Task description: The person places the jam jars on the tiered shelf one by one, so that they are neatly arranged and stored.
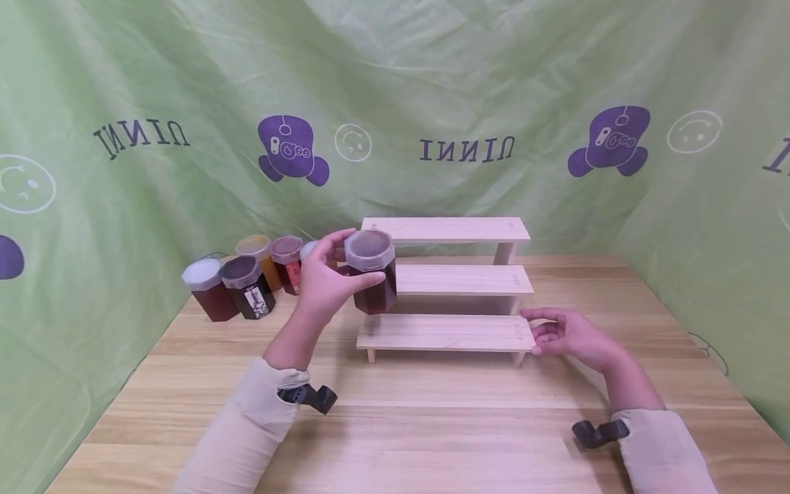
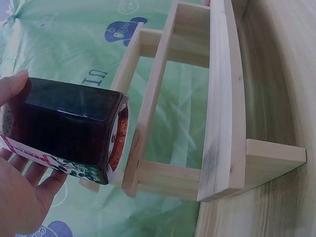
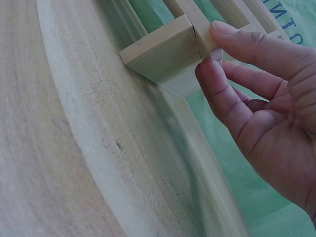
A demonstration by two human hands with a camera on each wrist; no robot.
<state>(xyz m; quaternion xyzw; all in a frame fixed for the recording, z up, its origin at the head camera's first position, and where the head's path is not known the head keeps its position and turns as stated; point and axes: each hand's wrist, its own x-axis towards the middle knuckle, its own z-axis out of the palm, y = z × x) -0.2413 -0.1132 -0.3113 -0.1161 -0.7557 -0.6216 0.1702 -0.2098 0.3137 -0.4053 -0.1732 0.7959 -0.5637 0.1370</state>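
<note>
My left hand [image 1: 324, 285] grips a hexagonal jar [image 1: 374, 291] with dark contents and a pale lid, in front of the left part of a three-tier wooden display stand [image 1: 444, 333]. In the left wrist view the jar [image 2: 64, 123] shows a red and green label and an orange-red patch on its base. It hangs apart from the stand, thumb on one side and fingers on the other. Over at the stand's right end, my right hand [image 1: 574, 336] pinches the corner of the lowest shelf [image 3: 200, 34] between thumb and fingertips.
Several more jars stand at the table's back left: one with a white lid [image 1: 212, 298], a black-lidded one [image 1: 249, 291], a yellow one [image 1: 267, 264] and a red one [image 1: 286, 267]. Another is partly behind my left hand. A green printed curtain [image 1: 432, 82] surrounds the wooden table [image 1: 432, 425].
</note>
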